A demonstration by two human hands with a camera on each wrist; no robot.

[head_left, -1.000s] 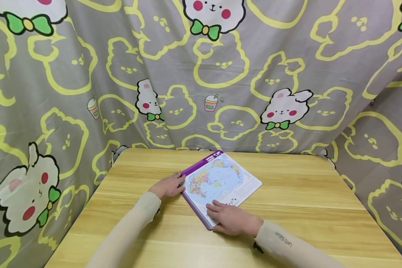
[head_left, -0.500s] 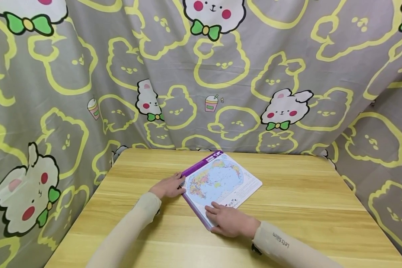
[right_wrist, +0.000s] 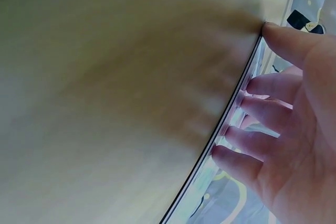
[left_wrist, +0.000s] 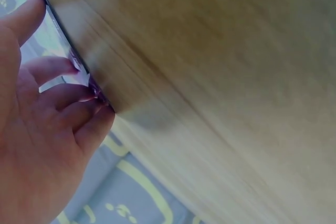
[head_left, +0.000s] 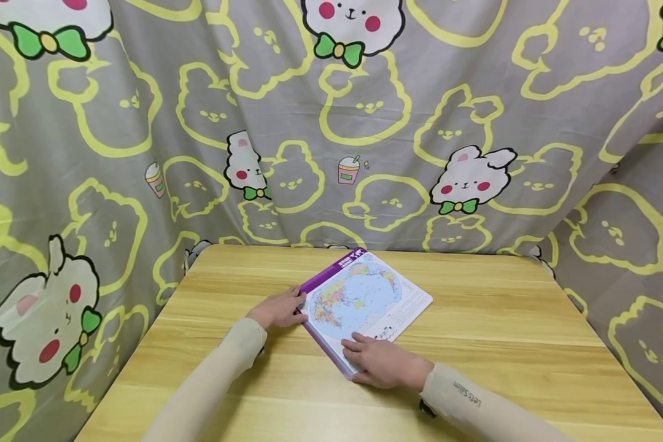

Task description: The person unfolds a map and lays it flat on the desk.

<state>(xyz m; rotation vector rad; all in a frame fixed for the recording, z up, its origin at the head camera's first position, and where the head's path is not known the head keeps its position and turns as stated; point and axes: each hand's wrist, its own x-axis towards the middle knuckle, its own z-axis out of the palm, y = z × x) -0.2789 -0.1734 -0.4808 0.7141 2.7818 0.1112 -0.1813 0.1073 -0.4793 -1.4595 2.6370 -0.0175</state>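
The right hand (head_left: 387,363), fingers spread, rests on the near corner of a map (head_left: 364,301) lying slantwise on the desk (head_left: 503,331). Slightly farther, the left hand (head_left: 279,309), loosely spread, touches its left corner. Behind hangs a patterned curtain (head_left: 387,144).

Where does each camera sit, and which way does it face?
Head: on the person's head, facing forward and down at map, table and curtain; sleeves, left grip and right grip show.
Left wrist: on that wrist, facing a map edge; left grip shows.
Right wrist: on that wrist, facing a map edge; right grip shows.
Both wrist views share map and table.
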